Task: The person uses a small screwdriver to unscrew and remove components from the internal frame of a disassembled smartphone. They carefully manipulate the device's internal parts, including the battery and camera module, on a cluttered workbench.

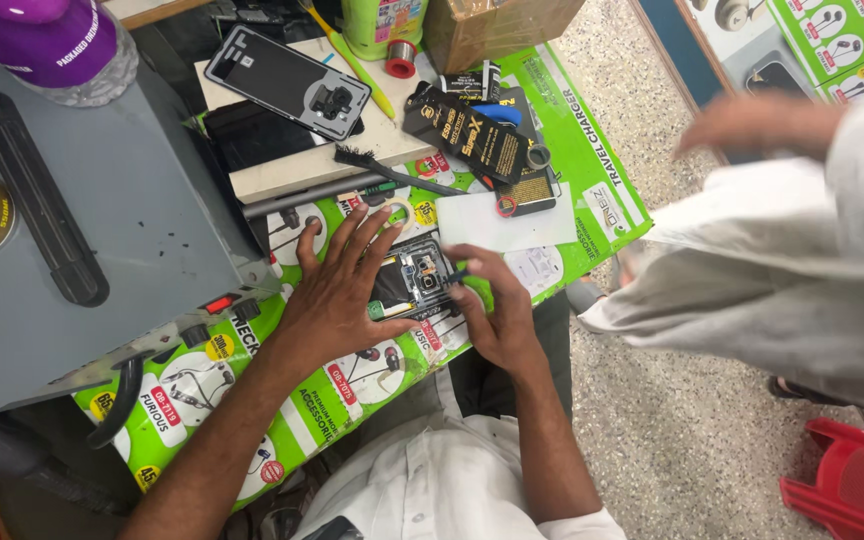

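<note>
The opened phone, its back cover off and its inner parts showing, lies flat on the green printed counter between the two hands, its long axis running roughly from the left hand toward the right hand, camera end nearer the right hand. The left hand rests open, fingers spread, palm down on the phone's near end, pinning it. The right hand is curled, its fingertips pinching a small dark tool whose tip touches the phone's camera end. Just beyond the right hand lies a white card; farther beyond it, a black brush and a detached phone back cover. Beside the left hand sits a grey machine. Another person's pale sleeve is well off to the right.
</note>
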